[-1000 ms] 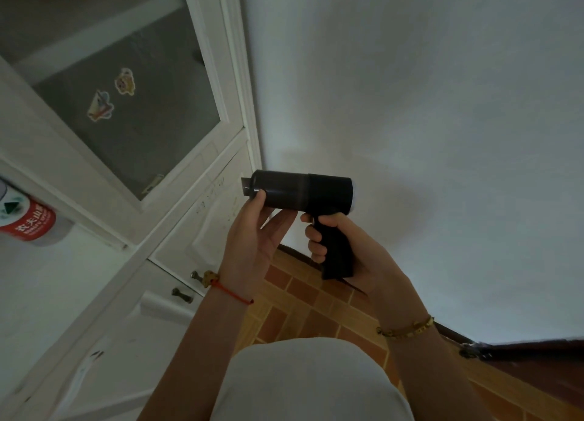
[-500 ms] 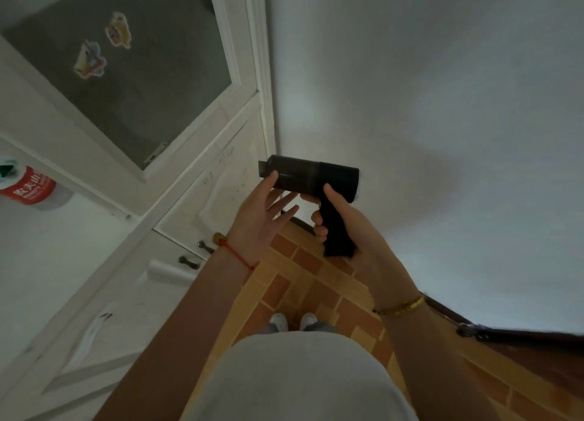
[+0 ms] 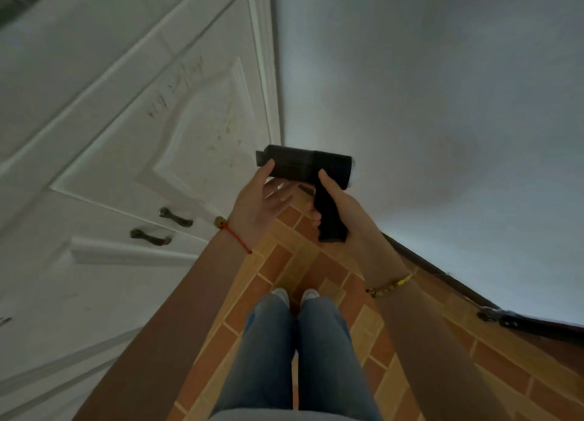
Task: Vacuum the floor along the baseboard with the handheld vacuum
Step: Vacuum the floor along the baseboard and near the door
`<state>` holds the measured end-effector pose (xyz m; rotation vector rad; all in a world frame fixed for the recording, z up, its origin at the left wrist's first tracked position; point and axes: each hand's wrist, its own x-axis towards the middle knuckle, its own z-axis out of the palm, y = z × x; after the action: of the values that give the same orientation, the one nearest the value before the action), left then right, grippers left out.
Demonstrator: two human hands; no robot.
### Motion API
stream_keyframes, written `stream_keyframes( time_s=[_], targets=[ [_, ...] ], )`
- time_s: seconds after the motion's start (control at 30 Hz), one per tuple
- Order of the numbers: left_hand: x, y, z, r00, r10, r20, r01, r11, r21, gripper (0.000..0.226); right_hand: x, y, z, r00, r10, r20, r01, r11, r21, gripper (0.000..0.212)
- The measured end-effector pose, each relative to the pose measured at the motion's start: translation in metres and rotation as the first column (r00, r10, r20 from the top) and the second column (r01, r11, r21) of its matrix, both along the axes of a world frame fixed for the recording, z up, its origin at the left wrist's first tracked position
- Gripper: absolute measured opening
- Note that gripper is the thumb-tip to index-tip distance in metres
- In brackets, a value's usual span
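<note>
The black handheld vacuum hangs level at chest height, its nozzle pointing left toward the cabinet. My right hand grips its pistol handle, with the thumb up against the barrel. My left hand is under the barrel's front end, fingers straight, thumb tip touching the barrel near the nozzle. A dark baseboard runs along the foot of the white wall on the right, meeting the brick-patterned tile floor.
A white cabinet with two dark handles fills the left side. My legs and shoes stand on the narrow floor strip between cabinet and wall. A black object lies against the baseboard at the right.
My view has tilted down, so the glass door and red bottle have left the frame and my feet show. My left hand's fingers have loosened from the barrel to a straight, open touch.
</note>
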<state>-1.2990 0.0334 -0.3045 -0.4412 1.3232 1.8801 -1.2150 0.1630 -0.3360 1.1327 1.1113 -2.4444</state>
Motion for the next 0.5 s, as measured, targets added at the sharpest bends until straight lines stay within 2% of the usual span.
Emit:
stream_keyframes(
  time_s=[0.13,0.23,0.37,0.5],
  targets=[
    [-0.016,0.006,-0.097,0.999,-0.013,0.033,0.014,1.0,-0.02,0.03,-0.015,0.005,-0.097,0.999,-0.007,0.035,0.005,0.999,0.036,0.052],
    [-0.026,0.011,-0.177,0.997,-0.014,0.078,0.015,1.0,-0.011,0.035,-0.029,0.007,-0.175,0.997,-0.029,0.065,0.026,0.999,0.048,0.056],
    [-0.039,0.017,-0.293,0.992,-0.019,0.128,0.022,0.999,-0.024,0.042,-0.047,0.011,-0.284,0.995,-0.058,0.086,0.048,0.993,0.112,0.051],
    [-0.053,0.02,-0.402,0.991,-0.107,0.079,0.117,0.985,-0.13,0.051,-0.061,0.022,-0.384,0.994,-0.042,0.105,0.026,0.988,0.153,0.043]
  ],
)
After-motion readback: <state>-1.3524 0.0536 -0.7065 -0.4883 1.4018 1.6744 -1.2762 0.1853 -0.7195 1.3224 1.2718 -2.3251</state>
